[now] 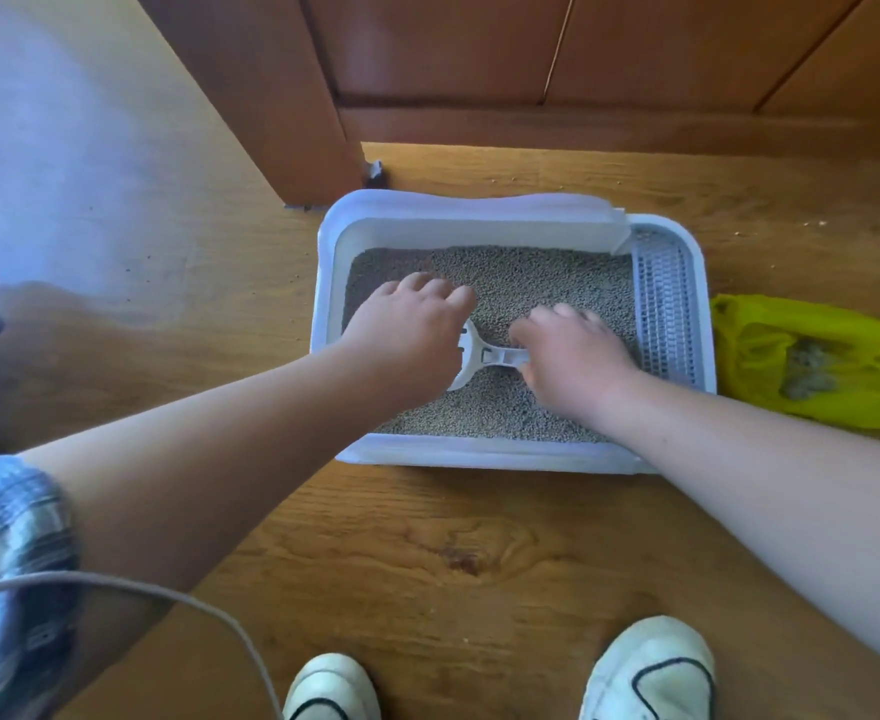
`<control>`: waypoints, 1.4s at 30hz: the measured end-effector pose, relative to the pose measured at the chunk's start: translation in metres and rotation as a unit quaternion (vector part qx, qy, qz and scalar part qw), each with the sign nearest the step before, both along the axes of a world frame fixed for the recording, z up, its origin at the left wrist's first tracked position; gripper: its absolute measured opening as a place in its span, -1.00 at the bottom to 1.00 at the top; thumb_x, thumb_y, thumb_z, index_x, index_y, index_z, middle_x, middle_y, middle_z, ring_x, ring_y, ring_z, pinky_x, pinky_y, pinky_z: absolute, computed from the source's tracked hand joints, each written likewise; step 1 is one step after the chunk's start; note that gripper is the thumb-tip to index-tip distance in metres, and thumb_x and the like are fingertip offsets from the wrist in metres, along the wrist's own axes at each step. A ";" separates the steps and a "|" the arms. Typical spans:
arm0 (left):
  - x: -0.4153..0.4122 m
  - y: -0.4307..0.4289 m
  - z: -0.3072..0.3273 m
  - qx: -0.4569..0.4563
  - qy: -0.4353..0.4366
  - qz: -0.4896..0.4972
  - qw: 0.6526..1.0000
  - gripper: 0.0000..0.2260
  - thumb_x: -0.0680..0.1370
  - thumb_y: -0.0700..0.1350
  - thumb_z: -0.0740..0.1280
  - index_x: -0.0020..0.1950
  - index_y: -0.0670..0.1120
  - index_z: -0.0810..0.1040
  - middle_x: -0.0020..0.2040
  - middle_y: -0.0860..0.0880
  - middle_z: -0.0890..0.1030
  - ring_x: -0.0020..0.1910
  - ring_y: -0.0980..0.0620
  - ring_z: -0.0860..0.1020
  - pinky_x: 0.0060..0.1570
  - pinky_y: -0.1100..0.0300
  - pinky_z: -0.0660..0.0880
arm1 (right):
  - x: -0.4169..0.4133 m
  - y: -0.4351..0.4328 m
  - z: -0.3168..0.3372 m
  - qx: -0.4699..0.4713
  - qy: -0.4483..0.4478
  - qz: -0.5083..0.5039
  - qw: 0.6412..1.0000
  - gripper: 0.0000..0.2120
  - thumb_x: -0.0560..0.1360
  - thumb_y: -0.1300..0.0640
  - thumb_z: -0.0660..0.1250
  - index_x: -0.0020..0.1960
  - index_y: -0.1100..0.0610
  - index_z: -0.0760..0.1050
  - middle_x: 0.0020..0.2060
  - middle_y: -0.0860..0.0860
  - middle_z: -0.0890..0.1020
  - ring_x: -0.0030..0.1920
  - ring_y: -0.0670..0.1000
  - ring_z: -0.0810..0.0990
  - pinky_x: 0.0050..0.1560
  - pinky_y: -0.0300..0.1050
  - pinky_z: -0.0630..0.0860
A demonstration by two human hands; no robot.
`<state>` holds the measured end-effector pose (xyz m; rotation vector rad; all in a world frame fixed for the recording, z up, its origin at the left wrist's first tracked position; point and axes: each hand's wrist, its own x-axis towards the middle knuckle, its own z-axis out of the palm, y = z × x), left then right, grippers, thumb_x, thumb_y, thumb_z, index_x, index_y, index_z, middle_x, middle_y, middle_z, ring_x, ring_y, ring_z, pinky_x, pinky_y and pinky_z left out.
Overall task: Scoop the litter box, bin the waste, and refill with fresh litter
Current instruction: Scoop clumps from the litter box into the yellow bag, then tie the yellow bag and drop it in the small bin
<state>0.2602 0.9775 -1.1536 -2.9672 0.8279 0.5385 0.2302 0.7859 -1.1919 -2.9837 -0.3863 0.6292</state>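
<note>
No text, label, brand, number or sign can be read here. The white litter box (479, 205), the scoop (500, 356), the yellow bag (760, 350) and the white shoes (651, 662) show only plain surfaces.

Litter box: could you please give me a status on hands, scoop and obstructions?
Right hand grips scoop handle; left hand over scoop head, grip unclear. Scoop down in litter. Nothing blocking; bag right of box.

A home: litter box (479, 454) on wood floor (427, 563).
</note>
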 end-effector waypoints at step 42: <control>-0.043 -0.309 0.011 -0.097 0.235 -0.065 0.965 -0.57 0.56 -0.21 0.21 0.43 -0.05 0.36 0.32 -0.16 0.44 0.22 -0.19 0.50 0.09 0.03 0.46 | -0.140 -0.282 0.024 0.085 0.117 -0.468 0.872 -0.76 0.59 0.17 0.24 0.24 0.03 0.49 0.20 0.05 0.58 0.14 0.14 0.58 0.04 -0.04 0.53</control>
